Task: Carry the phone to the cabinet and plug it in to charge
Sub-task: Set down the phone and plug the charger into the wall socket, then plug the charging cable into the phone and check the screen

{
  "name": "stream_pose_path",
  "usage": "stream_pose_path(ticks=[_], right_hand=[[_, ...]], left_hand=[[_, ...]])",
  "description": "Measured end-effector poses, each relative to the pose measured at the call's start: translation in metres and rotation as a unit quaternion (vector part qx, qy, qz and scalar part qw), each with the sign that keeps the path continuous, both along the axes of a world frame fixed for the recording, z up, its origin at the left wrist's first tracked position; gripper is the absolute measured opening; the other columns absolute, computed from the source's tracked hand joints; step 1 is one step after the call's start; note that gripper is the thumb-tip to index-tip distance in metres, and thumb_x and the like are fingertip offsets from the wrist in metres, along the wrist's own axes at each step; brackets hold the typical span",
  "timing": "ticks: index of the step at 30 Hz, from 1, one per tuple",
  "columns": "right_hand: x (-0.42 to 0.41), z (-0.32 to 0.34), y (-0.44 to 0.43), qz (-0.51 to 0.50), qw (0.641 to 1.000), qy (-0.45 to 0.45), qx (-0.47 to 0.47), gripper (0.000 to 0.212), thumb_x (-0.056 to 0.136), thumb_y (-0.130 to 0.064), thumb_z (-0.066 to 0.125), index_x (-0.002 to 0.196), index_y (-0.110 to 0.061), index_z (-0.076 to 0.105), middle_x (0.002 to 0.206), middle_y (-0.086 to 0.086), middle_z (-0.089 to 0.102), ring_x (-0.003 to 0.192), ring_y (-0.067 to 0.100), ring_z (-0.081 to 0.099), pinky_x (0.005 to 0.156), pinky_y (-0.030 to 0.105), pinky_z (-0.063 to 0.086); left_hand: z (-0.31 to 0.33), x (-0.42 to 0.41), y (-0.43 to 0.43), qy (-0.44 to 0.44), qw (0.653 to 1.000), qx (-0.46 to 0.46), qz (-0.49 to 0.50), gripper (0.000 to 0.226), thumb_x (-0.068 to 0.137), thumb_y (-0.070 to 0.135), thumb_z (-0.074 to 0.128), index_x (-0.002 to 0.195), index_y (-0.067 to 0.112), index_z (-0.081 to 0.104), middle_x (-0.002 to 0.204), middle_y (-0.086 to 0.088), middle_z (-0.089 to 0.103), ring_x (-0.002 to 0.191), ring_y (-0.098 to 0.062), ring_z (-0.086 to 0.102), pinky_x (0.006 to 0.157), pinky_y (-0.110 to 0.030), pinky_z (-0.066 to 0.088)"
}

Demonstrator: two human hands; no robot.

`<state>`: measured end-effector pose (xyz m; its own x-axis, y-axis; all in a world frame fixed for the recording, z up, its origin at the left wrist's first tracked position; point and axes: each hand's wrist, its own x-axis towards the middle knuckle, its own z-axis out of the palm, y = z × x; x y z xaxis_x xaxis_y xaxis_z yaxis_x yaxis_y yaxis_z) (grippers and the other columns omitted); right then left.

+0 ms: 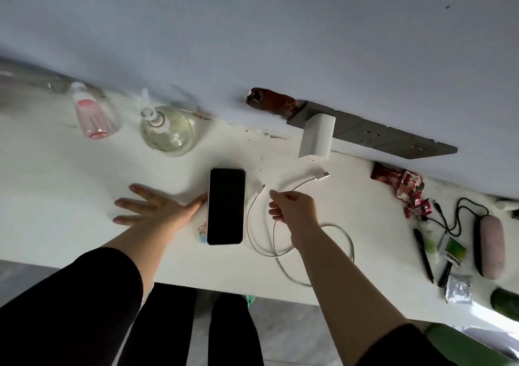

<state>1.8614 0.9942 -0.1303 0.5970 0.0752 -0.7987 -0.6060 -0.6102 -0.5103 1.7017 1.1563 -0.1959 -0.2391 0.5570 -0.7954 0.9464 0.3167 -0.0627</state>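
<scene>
A phone [226,206] with a dark screen and pale edge lies face up on the white cabinet top [70,183]. My left hand [157,205] rests flat and open to its left, thumb touching the phone's left edge. A white charging cable [280,250] lies looped to the phone's right, one plug [261,188] near the phone's top right, the other plug [323,175] lying loose below the white charger [317,138], which sits in a grey wall socket strip [379,138]. My right hand [292,207] hovers over the cable with fingers curled, pinching the cord.
A pink bottle [91,112] and a clear pump bottle [167,129] stand at the back left. At the right lie snack wrappers [398,180], pens [424,256], a pink case [491,246] with a black cord, and small packets. The cabinet's front edge runs just below the phone.
</scene>
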Motion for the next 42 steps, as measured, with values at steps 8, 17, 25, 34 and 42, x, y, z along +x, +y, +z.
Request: stream_pose_path(ticks=[8,17,25,34,42], right_hand=[[-0.013,-0.032,0.01,-0.06,0.992,-0.087,-0.07,0.032,0.081,-0.02,0.07,0.094,-0.01,0.042,0.085,0.014,0.06,0.056,0.029,0.062,0.051,0.036,0.054],[-0.035,-0.032,-0.016,0.011,0.995,-0.025,-0.094,0.011,0.089,-0.016,0.056,0.092,-0.006,0.059,0.056,0.005,0.055,0.032,0.01,0.051,0.036,0.022,0.046],[-0.01,-0.031,-0.009,0.017,0.99,-0.078,-0.117,0.03,0.079,-0.039,0.069,0.086,-0.012,0.058,0.073,0.007,0.063,0.067,0.027,0.06,0.067,0.042,0.054],[-0.02,-0.007,-0.004,-0.074,0.997,-0.009,0.023,0.011,0.088,-0.009,0.048,0.096,-0.005,0.055,0.067,0.006,0.064,0.045,0.016,0.057,0.052,0.032,0.053],[-0.029,0.061,-0.011,-0.094,0.977,0.008,0.191,0.024,0.099,-0.03,0.047,0.092,-0.023,0.069,0.049,-0.005,0.041,0.038,0.009,0.028,0.036,0.019,0.024]], left_hand=[[0.007,-0.001,-0.001,-0.02,0.999,0.026,-0.023,0.164,0.022,0.095,0.051,0.138,0.016,-0.036,0.153,-0.022,-0.026,0.139,-0.052,-0.017,0.108,-0.067,-0.004],[0.015,0.004,-0.003,-0.024,0.999,0.036,-0.023,0.16,0.028,0.091,0.058,0.138,0.022,-0.035,0.153,-0.017,-0.03,0.139,-0.051,-0.019,0.106,-0.071,-0.004],[0.017,0.004,-0.005,-0.022,0.998,0.048,-0.027,0.158,0.031,0.09,0.059,0.141,0.02,-0.03,0.154,-0.018,-0.027,0.14,-0.05,-0.018,0.107,-0.069,-0.004],[0.012,0.004,-0.003,-0.016,0.999,0.047,-0.013,0.162,0.024,0.093,0.055,0.138,0.021,-0.035,0.155,-0.018,-0.026,0.14,-0.049,-0.017,0.107,-0.069,-0.002],[0.016,0.005,0.0,-0.014,0.999,0.025,-0.014,0.163,0.021,0.096,0.05,0.132,0.021,-0.042,0.153,-0.019,-0.029,0.14,-0.05,-0.017,0.108,-0.069,-0.002]])
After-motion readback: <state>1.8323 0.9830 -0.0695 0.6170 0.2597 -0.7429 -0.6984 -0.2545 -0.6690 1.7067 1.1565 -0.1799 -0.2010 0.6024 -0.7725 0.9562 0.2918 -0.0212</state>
